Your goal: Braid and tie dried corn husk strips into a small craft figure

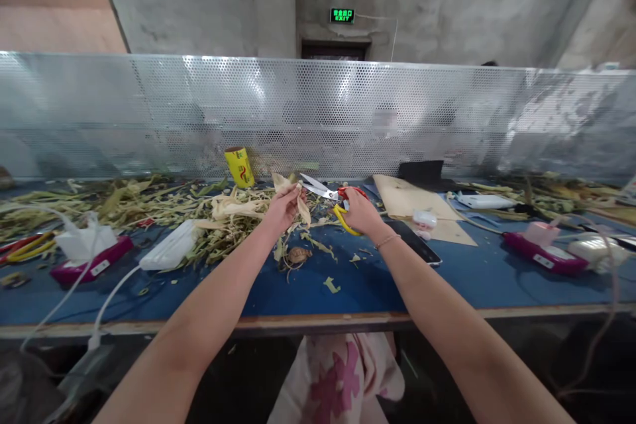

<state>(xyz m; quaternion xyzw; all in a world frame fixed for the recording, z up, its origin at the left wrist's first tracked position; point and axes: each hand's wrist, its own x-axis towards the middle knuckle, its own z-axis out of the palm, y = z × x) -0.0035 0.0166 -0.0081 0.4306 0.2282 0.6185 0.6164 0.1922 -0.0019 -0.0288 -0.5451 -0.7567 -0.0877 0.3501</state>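
Note:
My left hand (282,209) is closed on a pale, dry, leaf-like piece resembling corn husk (305,211), pinched between thumb and fingers. My right hand (362,214) grips a pair of scissors (328,193) with one red and one yellow handle. The blades are parted and point left, their tips close beside the fingers of my left hand; whether they touch the husk I cannot tell. Under the left hand spreads a heap of dried stalks and leaves (218,238). A brown, round, wrinkled thing (299,255) lies in front of it on the blue tabletop (298,295).
A yellow tube (239,167) stands tilted by the perforated metal screen (318,112). On the right are a phone (416,243), a cardboard sheet (417,197) and a purple power strip (544,253). Leftward lie a white box-like device (169,245), cables and another purple strip (92,266).

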